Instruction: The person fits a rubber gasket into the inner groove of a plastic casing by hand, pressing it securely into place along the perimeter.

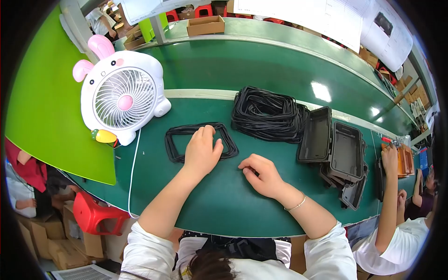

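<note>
A thin stack of black rectangular rubber gaskets (175, 157) lies on the green bench. My left hand (201, 150) rests over its middle, fingertips at the far strands and thumb held apart; no gasket shows lifted in it. To the right, just above the bench, is my right hand (263, 176), loosely curled with a gap between thumb and forefinger and nothing visible in it. Behind it lies a large tangled pile of black gaskets (268, 114). Several dark plastic boxes with hinged lids (347, 149) are heaped right of that pile.
A white rabbit-shaped fan (124, 93) stands at the left, its white cable (134, 177) running to the near edge. A green panel (51, 107) borders that side. A co-worker's hand (389, 158) is at the right by an orange box (405, 161). A cardboard tray (205, 26) sits on the back shelf.
</note>
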Motion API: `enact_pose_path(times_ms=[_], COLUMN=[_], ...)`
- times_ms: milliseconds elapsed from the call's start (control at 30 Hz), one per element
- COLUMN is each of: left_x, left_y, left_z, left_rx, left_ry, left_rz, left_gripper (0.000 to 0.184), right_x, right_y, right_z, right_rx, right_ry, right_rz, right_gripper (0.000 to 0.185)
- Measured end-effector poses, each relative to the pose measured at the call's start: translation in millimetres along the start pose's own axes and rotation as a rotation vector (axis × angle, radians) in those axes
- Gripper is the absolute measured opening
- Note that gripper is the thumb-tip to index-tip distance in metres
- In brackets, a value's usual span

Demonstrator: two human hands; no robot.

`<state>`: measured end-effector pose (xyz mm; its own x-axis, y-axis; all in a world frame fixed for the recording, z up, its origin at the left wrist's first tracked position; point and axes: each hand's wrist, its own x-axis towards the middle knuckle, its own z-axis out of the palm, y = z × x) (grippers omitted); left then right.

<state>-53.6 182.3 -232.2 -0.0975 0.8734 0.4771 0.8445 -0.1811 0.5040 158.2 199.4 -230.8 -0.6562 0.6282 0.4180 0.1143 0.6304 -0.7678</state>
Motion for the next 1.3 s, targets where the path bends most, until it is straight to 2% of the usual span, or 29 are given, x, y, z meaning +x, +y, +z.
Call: enact_pose_path(times_ms=[100,533,1300], left_x=[-1.6,-2.3,-1.3], left_y=[-4.5,-1.8,-2.2], left_z=[4.2,4.2,3.6], left_rx=[0.066,0.025,0.078], left_ry=[-0.061,-0.165,-0.170], left_rz=[0.075,0.093,0.129], left_gripper=[0.014,0.013,0.015], right_x=[-0.9,-1.1,-0.8], right_y=[-2.3,-2.3,-3.4], right_z=[-0.2,1.6,0.5], right_rx=[-0.001,-0.019,-0.052], right_ry=[-0.010,-0.021,-0.066], right_rz=[0.007,0.013,-0.006], right_gripper=[0.011,0.011,0.012])
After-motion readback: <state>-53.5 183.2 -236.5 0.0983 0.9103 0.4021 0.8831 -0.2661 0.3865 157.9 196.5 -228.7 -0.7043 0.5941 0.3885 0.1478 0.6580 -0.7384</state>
